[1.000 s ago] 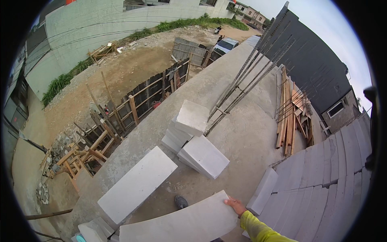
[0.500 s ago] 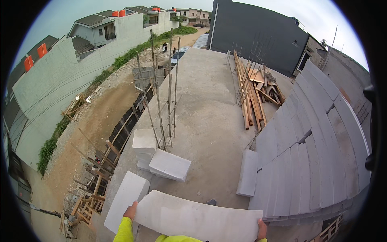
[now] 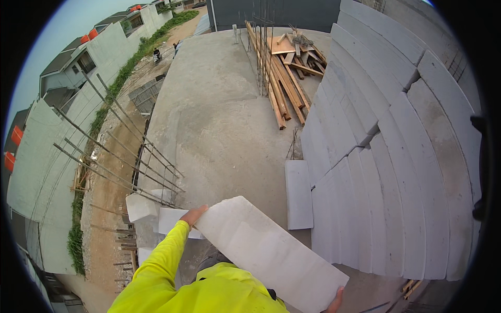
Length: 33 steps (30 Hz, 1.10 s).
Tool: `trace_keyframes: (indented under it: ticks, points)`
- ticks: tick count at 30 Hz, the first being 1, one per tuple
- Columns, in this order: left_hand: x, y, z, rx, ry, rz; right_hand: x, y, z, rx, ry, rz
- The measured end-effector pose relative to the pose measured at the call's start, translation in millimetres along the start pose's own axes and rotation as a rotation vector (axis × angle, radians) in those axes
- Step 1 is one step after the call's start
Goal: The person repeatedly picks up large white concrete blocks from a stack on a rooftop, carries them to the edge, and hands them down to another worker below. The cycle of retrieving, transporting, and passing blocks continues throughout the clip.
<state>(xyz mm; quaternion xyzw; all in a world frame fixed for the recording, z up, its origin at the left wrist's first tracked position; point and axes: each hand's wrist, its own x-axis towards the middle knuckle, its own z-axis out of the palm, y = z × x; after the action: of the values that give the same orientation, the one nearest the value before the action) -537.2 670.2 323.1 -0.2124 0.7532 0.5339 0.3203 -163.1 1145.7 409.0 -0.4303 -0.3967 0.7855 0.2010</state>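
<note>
A long white-grey lightweight concrete block (image 3: 271, 250) is held between my two hands in front of my body, slanting from upper left to lower right. My left hand (image 3: 194, 215) grips its upper left end, with the arm in a yellow sleeve stretched forward. At the lower right end my right hand (image 3: 336, 301) clasps the block, and only part of that hand shows. Beyond my left hand, more white blocks (image 3: 175, 221) lie on the concrete floor, partly covered by my arm. One block (image 3: 299, 194) stands by itself at the foot of the big stack.
A tall stack of blocks (image 3: 386, 177) rises on the right. Steel rebar (image 3: 120, 141) sticks up at the left edge of the concrete slab (image 3: 219, 120), above a dirt lane. Timber planks (image 3: 282, 83) lie farther ahead, before a dark wall (image 3: 292, 14).
The held block has gone from nearly level to a steep slant, its left end raised and farther from me. My view has turned toward the stack on the right.
</note>
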Motion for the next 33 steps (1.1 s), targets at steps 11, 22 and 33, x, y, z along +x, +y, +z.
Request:
trace_keyframes:
  ticks: [11,22,33]
  points:
    - [218,221,190,0.240,-0.409,-0.039,-1,78,56,0.210,0.720,-0.067]
    - [476,228,353,0.354,-0.297,0.258,227,214,89,0.379,0.876,0.070]
    - [716,162,468,0.339,-0.210,0.302,521,378,34,0.236,0.810,0.094]
